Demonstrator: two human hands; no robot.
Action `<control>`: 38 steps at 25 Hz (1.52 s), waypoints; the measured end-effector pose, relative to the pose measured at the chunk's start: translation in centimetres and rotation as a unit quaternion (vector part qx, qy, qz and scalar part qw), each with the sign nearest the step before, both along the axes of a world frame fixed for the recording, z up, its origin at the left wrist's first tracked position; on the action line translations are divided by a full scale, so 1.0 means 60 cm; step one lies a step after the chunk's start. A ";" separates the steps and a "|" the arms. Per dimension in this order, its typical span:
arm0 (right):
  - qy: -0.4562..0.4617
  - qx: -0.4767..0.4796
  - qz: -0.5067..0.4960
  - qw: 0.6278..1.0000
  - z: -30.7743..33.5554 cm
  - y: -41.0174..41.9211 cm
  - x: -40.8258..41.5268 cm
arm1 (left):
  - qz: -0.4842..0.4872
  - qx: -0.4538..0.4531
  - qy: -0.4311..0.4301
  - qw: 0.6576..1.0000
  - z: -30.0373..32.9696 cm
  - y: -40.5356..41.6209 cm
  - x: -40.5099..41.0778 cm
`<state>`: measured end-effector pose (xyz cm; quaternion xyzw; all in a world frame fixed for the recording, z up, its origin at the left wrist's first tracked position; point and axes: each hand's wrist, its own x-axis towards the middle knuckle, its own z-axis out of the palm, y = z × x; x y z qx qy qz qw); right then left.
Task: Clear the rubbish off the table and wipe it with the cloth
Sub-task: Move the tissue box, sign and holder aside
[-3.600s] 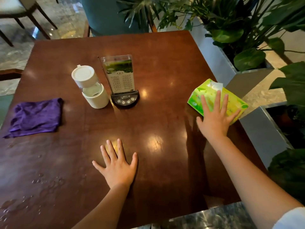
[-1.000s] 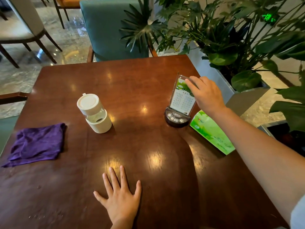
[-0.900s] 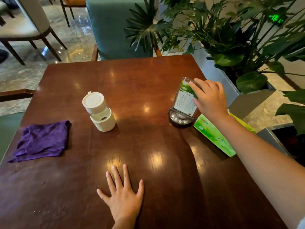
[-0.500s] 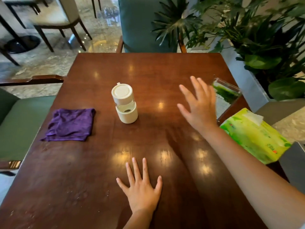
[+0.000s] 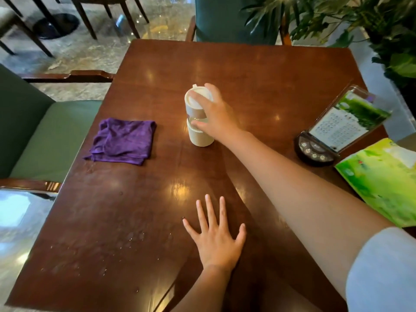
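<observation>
While nothing here looks wiped yet, worth taking stock from the biggest thing down. Dark wooden table (image 5: 258, 70): glossy, mostly bare, with water droplets (image 5: 132, 238) scattered over the near left part, so the wiping looks still to come. Off at the right edge, a green tissue pack (image 5: 380, 179) lying flat, and just beside it an acrylic menu stand (image 5: 344, 127) leaning back on its dark round base; both parked clear of the middle, judged as set aside rather than rubbish. Purple cloth (image 5: 122, 140): crumpled flat near the left edge, untouched, well apart from either hand. Right hand (image 5: 216, 118): reached across and clamped on the cream bottle (image 5: 199, 119) near the table's middle, fingers over the lid, thumb at the clear band above the ribbed base; bottle upright and, as far as can be told, not yet lifted. Left hand (image 5: 216, 238): flat on the wood near the front edge, fingers spread apart, holding nothing. No obvious litter anywhere. Judged early on: bottle to shift, then cloth to fetch, then droplets to clear.
</observation>
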<state>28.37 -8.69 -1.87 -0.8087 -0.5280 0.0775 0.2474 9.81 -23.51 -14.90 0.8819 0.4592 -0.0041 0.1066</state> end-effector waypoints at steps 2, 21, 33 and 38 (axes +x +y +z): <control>0.014 0.054 -0.020 0.998 -0.008 0.008 -0.005 | 0.000 -0.001 0.002 1.000 0.000 0.000 0.000; 0.013 0.260 -0.292 0.920 0.004 -0.357 -0.036 | -0.001 -0.060 0.066 0.996 0.022 -0.003 -0.001; -0.016 0.167 -0.439 0.882 -0.018 -0.524 0.078 | 0.002 -0.043 0.065 0.997 0.020 -0.007 0.000; -0.049 0.144 -0.408 0.900 -0.037 -0.513 0.080 | 0.005 -0.036 0.060 0.998 0.016 -0.007 0.000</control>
